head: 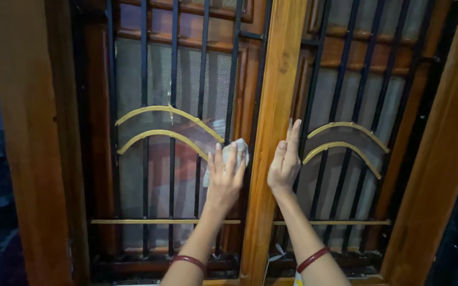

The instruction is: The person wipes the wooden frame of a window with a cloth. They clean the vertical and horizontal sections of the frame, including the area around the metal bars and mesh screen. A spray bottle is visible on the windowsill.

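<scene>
The central wooden post [274, 132] of a barred window serves as the landmark. Just left of it, the left hand [225, 175] presses a pale crumpled cloth [238, 150] against the black vertical bars [172, 132] of the left panel, near the lower end of the two gold curved strips [168, 123]. Its fingers [231, 159] are spread and laid flat over the cloth, pinning it to the grille rather than closing round it; part of the cloth shows above the fingertips and a tail hangs down beside the palm. The right hand [284, 161] rests against the right edge of the post, fingers straight, held together and empty, seemingly bracing.

As for progress, the wiping looks to be in hand on the left panel, at mid height and close to the post. The dim light makes it impossible to tell which bars or which parts of the mesh behind them have already been gone over; no clear line between cleaned and uncleaned surface shows. The right panel [351, 137], with its own gold arcs, has no cloth on it, and the gold horizontal rail [160, 221] low on the left, together with the bars above the arcs, lies away from the cloth. By this view much of the grille seems left to cover.
</scene>
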